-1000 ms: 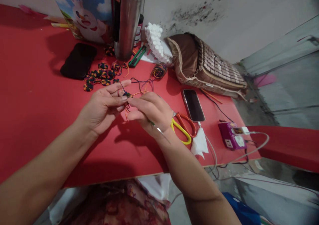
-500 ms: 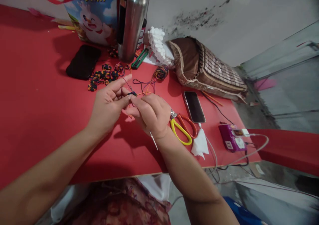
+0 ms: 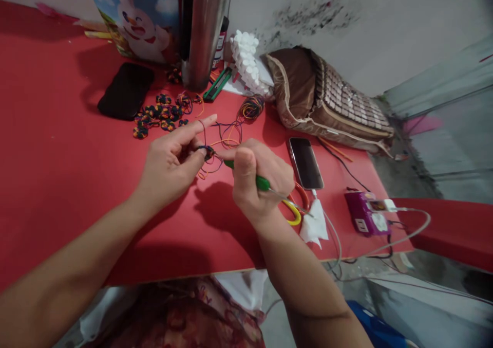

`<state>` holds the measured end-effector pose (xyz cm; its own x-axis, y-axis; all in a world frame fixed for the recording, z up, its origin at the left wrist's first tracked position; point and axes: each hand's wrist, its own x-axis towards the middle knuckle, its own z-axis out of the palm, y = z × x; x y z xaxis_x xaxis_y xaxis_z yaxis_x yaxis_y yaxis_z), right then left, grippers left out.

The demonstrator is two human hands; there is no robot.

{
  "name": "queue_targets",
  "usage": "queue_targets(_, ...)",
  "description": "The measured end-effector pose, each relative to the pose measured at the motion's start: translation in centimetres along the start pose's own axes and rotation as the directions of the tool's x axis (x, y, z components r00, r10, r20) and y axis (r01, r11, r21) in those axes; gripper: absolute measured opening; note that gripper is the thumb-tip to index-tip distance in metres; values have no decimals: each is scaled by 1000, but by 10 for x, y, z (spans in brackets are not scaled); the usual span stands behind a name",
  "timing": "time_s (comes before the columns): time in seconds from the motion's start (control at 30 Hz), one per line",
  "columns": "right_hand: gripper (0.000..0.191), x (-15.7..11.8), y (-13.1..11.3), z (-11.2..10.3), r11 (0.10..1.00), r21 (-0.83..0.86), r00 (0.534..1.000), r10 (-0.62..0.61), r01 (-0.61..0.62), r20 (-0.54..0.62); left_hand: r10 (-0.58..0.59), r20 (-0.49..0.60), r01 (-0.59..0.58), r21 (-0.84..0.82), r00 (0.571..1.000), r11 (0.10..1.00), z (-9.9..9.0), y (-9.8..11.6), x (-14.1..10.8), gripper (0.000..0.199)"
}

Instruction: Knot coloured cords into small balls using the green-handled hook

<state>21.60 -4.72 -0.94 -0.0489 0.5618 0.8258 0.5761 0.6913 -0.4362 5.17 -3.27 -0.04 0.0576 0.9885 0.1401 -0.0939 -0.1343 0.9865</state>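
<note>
Above the red table, my left hand [image 3: 171, 155] pinches a small dark crochet piece [image 3: 208, 152] between thumb and fingers. Its index finger stretches out with a strand of thin cord [image 3: 204, 132] looped over it. My right hand [image 3: 260, 176] is closed around a crochet hook with a green handle [image 3: 263, 183]; a thin metal shaft sticks out toward the lower right. The hook's other end is hidden by the fingers. The right index finger reaches to the piece. Orange and purple cord runs from the piece toward a wound bundle of cord [image 3: 251, 107] behind.
Several finished crochet pieces [image 3: 157, 114] lie beside a black phone [image 3: 125, 91]. Behind stand a steel flask [image 3: 204, 34] and a picture bag [image 3: 142, 24], near a green cutter [image 3: 217, 85]. Right are scissors [image 3: 296, 212], a charging phone [image 3: 306, 163], a tissue [image 3: 316, 224] and a cushion [image 3: 327, 96].
My right hand has moved right, away from the left thumb, and turned, so the hook's green handle now shows. The left hand still pinches the crochet piece. The view has shifted slightly.
</note>
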Motion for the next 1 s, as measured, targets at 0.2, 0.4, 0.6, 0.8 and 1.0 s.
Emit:
queue_targets(0.2, 52, 8, -7, -5, 974, 88, 976, 214, -210, -43, 30, 102, -39, 81, 994, 996, -2, 5, -2, 40)
queue_targets(0.4, 54, 9, -1, -4, 882, 280, 915, 403, -378, -34, 19, 125, -21, 17, 992, 1000, -5, 5, -2, 45)
queue_targets(0.6, 62, 10, 15, 3, 793, 391, 872, 486, -467, 57, -32, 134, 48, -118, 990, 992, -5, 7, -3, 48)
queue_targets(0.8, 73, 2, 49, 7, 794, 397, 885, 371, -460, 283, -83, 177, 130, -270, 981, 954, -8, 0, -2, 48)
queue_targets(1.0, 74, -4, 39, 14, 782, 405, 878, 385, -474, 284, -142, 141, 178, -294, 980, 939, -2, -4, -3, 40)
